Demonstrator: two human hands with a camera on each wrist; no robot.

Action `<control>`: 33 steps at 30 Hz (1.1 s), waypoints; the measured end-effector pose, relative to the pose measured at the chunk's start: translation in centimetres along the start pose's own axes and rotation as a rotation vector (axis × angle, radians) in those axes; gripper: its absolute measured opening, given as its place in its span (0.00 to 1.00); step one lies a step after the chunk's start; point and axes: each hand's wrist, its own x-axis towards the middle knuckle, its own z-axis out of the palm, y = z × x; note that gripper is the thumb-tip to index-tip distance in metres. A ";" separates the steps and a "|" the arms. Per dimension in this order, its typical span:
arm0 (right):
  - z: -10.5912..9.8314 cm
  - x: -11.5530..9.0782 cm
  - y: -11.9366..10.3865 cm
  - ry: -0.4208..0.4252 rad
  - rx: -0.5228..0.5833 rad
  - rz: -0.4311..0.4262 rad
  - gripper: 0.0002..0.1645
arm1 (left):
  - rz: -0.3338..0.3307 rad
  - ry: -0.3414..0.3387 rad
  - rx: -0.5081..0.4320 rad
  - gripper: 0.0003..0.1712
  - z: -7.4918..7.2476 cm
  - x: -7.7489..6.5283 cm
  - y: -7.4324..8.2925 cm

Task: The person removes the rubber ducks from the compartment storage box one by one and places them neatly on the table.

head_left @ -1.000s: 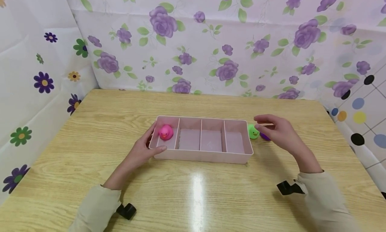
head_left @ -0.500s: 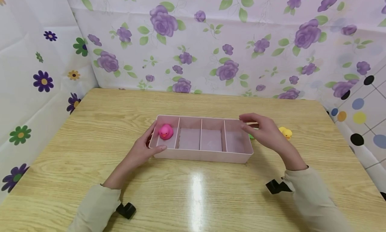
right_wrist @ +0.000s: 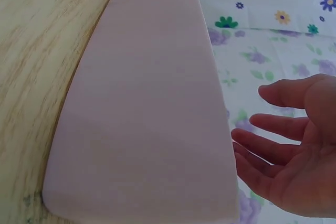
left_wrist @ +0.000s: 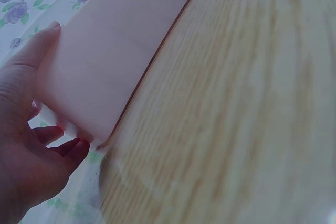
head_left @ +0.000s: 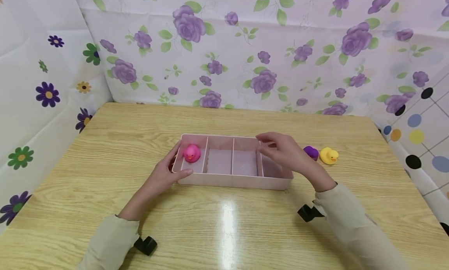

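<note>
Swung in from 3 o'clock, right hand (head_left: 284, 155) now over the right-hand compartments of the pink tray (head_left: 235, 181), fingers loose and empty, purple duck (head_left: 310, 152) and yellow duck (head_left: 329, 156) left uncovered on the counter (head_left: 224, 223), left hand (head_left: 165, 176) gripping the tray's 9 o'clock end beside the pink duck (head_left: 191, 153).

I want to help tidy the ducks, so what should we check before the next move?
1. Pink plastic four-slot tray held steady by left hand: ok.
2. Pink rubber duck sits in leftmost slot: ok.
3. Right hand empty, fingers relaxed: ok.
4. Purple rubber duck and yellow rubber duck lie on wooden table right of tray: ok.
5. Rightmost slot free: cannot tell, right hand covers it.
</note>
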 end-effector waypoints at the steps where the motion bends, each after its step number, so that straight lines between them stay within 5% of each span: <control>1: 0.1 0.2 -0.1 -0.006 -0.002 -0.015 0.23 | 0.000 0.000 0.000 0.53 0.0 0.0 0.0; 8: 0.9 1.7 -0.9 -0.052 -0.014 -0.097 0.21 | -0.003 -0.005 -0.014 0.53 0.0 0.0 -0.1; 33: 2.7 6.4 -5.4 -0.292 -0.035 -0.147 0.26 | -0.007 -0.006 -0.050 0.53 0.0 0.0 -0.1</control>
